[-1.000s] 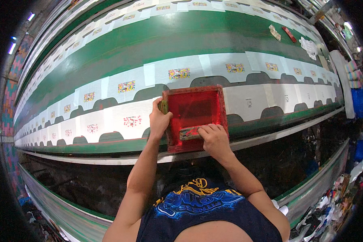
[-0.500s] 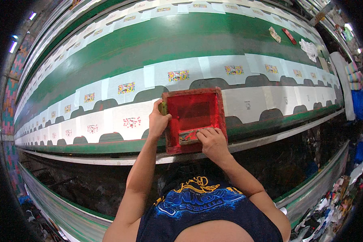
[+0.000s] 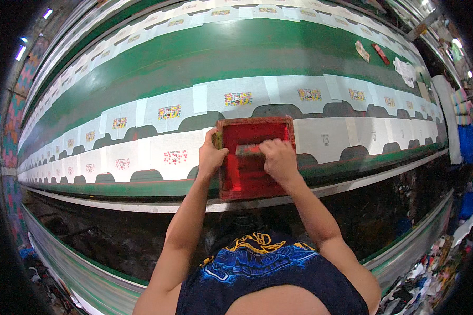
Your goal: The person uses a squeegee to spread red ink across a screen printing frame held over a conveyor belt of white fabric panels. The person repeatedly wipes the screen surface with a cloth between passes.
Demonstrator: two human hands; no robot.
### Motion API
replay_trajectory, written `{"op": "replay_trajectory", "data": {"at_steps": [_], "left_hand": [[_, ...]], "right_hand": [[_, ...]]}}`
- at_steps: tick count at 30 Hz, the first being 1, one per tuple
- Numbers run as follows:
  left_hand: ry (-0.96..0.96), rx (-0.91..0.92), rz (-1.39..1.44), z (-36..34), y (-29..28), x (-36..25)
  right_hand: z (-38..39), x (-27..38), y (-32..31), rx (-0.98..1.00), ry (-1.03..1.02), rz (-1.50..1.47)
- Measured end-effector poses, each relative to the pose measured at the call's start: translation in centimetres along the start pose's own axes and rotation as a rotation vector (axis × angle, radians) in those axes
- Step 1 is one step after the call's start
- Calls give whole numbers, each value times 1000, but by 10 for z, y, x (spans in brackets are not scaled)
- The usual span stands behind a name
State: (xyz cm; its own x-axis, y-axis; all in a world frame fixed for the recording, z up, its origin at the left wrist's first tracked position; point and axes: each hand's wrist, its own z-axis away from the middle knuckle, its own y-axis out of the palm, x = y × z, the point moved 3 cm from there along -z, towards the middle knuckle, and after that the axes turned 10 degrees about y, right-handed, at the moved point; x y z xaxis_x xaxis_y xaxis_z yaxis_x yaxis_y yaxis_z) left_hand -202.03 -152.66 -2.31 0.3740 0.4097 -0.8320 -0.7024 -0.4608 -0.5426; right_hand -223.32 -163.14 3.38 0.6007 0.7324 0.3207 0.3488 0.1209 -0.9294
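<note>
A red-stained screen printing frame (image 3: pixel 255 193) lies over the row of white fabric pieces at the table's near edge. My left hand (image 3: pixel 211 158) grips its left side, thumb on the rim by a yellow-green patch. Inside the frame my right hand (image 3: pixel 278 161) is closed on a squeegee (image 3: pixel 248 150), which sits midway up the red mesh. The hand covers the squeegee's right end. Left of the frame is a white fabric piece (image 3: pixel 189 144) with a red and black print; to the right, a white piece (image 3: pixel 328 126) carries only a small dark print.
A long green table (image 3: pixel 157 63) runs across the view. Pale blue pieces (image 3: pixel 278 89) with colourful prints form a row behind the white ones. At the far right lie a red object (image 3: pixel 380 54), a crumpled white bag (image 3: pixel 404 72) and a white roll (image 3: pixel 446 118).
My right hand has pushed the squeegee away from me, from the frame's near end to about its middle. My left hand keeps its grip on the frame's left side.
</note>
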Motion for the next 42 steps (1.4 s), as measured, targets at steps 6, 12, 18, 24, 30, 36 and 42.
{"op": "replay_trajectory", "data": {"at_steps": [6, 12, 18, 24, 30, 36, 42], "left_hand": [[60, -16, -11, 3, 0, 1], [56, 12, -43, 0, -1, -2], [108, -11, -11, 3, -3, -6], [93, -65, 56, 5, 1, -6], [141, -114, 130, 9, 18, -29], [90, -75, 227, 7, 106, -88], [75, -64, 160, 10, 198, -135]], "right_hand": [[57, 10, -14, 144, -97, -83], [-28, -2, -7, 0, -49, -21], [7, 3, 7, 16, -6, 14], [71, 18, -8, 38, -33, -41], [68, -9, -31, 47, -37, -59], [86, -100, -73, -33, -28, -18], [109, -194, -103, 45, 37, 2]]}}
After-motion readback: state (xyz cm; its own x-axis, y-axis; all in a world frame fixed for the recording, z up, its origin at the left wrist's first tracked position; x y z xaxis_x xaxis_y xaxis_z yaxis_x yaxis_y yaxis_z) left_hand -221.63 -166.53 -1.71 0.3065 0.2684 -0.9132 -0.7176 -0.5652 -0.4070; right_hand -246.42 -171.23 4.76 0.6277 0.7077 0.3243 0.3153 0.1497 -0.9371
